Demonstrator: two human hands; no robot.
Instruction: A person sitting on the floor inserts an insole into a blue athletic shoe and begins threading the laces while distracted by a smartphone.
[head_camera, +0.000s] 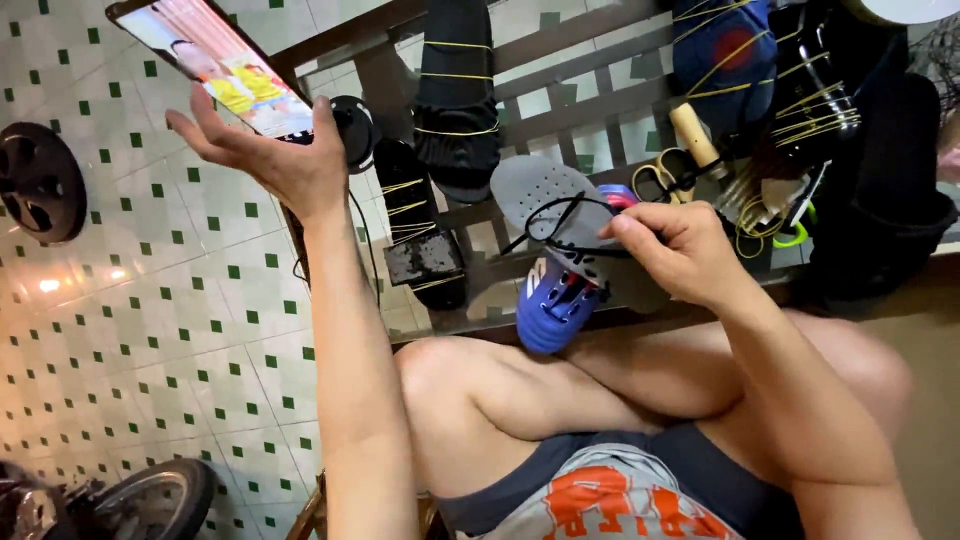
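Observation:
My left hand (268, 150) is raised with fingers spread, its fingertips at the lit screen of a smartphone (215, 62) that sits on a black round mount (352, 125). My right hand (678, 250) is closed around a blue sports shoe (552, 300) together with a grey perforated insole (552, 200) and a black lace (560, 220). The shoe rests near my bare knee, toe pointing down toward the wooden rack (590, 100).
The wooden slatted rack carries dark shoes bound with yellow rubber bands (455, 90), a blue shoe (722, 50), scissors (665, 175) and a wooden-handled tool (692, 135). Below lies a green-and-white tiled floor (150, 300), with a black disc (38, 182) at left and a wheel (150, 500).

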